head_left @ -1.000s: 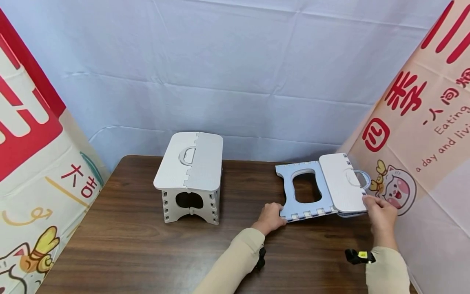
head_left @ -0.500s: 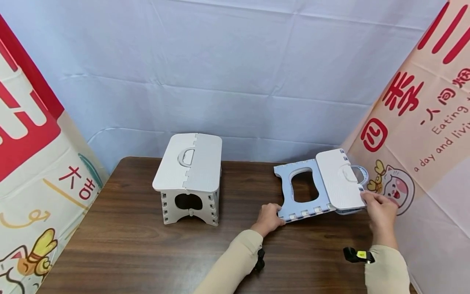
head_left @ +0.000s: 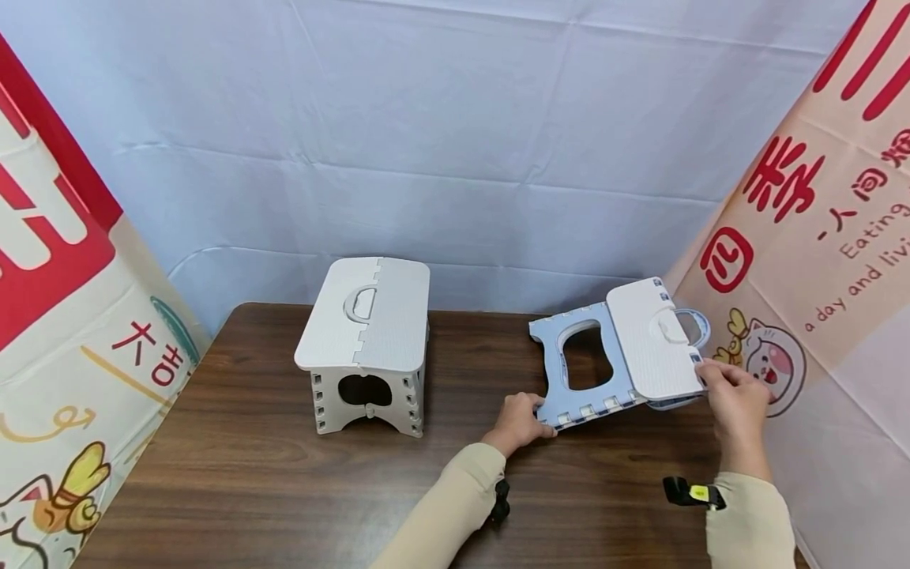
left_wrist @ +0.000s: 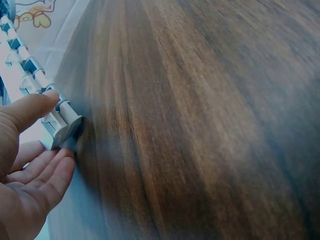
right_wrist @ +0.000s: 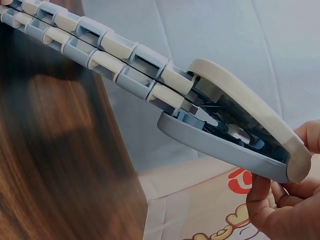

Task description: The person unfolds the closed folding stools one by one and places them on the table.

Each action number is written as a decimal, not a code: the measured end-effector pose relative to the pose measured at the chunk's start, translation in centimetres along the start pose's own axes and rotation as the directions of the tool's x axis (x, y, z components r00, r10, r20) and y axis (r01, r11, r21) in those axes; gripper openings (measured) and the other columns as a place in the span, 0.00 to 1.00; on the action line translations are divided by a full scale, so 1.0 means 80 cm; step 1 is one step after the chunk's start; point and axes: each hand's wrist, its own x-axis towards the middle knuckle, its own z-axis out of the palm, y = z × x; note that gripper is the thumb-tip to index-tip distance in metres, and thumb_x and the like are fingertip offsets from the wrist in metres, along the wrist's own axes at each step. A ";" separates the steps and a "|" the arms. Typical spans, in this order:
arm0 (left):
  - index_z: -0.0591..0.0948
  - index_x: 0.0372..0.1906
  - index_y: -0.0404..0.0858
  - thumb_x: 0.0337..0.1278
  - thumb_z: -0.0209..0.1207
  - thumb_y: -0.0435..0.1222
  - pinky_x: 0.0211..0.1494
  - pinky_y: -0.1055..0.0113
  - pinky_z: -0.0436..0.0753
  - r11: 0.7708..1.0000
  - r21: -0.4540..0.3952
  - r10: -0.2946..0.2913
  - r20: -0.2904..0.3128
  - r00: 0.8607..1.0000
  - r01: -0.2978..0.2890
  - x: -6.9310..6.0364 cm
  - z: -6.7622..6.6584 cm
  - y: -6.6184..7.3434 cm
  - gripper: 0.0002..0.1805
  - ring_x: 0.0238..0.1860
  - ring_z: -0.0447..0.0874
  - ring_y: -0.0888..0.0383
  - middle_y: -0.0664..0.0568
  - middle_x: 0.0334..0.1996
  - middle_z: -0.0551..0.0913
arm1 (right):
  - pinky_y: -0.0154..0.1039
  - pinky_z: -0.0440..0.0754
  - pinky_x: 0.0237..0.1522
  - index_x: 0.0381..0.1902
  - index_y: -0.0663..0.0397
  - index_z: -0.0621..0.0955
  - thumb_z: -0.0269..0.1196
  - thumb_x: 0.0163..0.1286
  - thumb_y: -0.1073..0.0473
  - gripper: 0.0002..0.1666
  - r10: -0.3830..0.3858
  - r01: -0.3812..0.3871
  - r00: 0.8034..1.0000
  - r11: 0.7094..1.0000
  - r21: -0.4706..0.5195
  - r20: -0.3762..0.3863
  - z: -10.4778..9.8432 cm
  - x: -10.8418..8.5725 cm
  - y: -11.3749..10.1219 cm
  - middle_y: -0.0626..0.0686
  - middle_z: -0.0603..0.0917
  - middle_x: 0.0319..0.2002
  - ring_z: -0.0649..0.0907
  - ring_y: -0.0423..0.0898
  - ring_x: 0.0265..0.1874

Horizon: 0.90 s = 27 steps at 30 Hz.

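Note:
A folding step stool point(head_left: 650, 344), pale blue and white, lies folded nearly flat at the table's right side. Its seat end is raised off the table. My left hand point(head_left: 519, 423) grips the near corner of its leg end; in the left wrist view the thumb point(left_wrist: 42, 102) lies over the hinged edge, other fingers below. With my right hand point(head_left: 735, 403) I hold the near outer corner of the seat. The right wrist view shows the two seat halves point(right_wrist: 215, 147) slightly apart where they fold, fingers at their tip.
An unfolded white step stool point(head_left: 370, 316) stands upright on the left of the brown wooden table point(head_left: 284, 490). A pale cloth point(head_left: 426, 118) hangs behind. Printed banners stand at the left point(head_left: 43, 379) and right point(head_left: 789, 261), the right one close to the held stool.
The seat end of the held stool has risen and shifted slightly left, lifted by my right hand. My left hand keeps its grip, nearly in place. The white stool stays put.

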 end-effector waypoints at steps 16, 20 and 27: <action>0.83 0.47 0.40 0.34 0.75 0.42 0.38 0.71 0.77 1.000 0.008 -0.030 -0.013 0.999 0.030 0.000 -0.002 -0.001 0.27 0.41 0.79 0.60 0.54 0.37 0.83 | 0.26 0.70 0.30 0.44 0.54 0.83 0.60 0.65 0.53 0.14 -0.068 0.068 0.998 0.998 0.015 -0.012 0.009 -0.011 -0.015 0.48 0.75 0.42 0.70 0.40 0.36; 0.83 0.46 0.38 0.35 0.75 0.41 0.38 0.71 0.77 0.999 0.026 -0.022 -0.013 1.000 0.023 -0.001 -0.005 0.001 0.26 0.40 0.79 0.59 0.54 0.36 0.82 | 0.29 0.68 0.34 0.51 0.60 0.80 0.57 0.66 0.52 0.21 -0.108 0.108 0.994 0.994 -0.018 0.000 0.011 -0.016 -0.020 0.51 0.76 0.47 0.69 0.40 0.39; 0.82 0.45 0.37 0.36 0.74 0.39 0.35 0.70 0.77 0.999 0.035 -0.010 -0.006 1.000 0.010 -0.004 -0.007 0.003 0.24 0.37 0.79 0.58 0.53 0.34 0.81 | 0.27 0.68 0.31 0.52 0.64 0.80 0.58 0.66 0.54 0.22 -0.166 0.166 0.986 0.986 -0.013 -0.006 0.015 -0.027 -0.032 0.44 0.76 0.39 0.69 0.39 0.36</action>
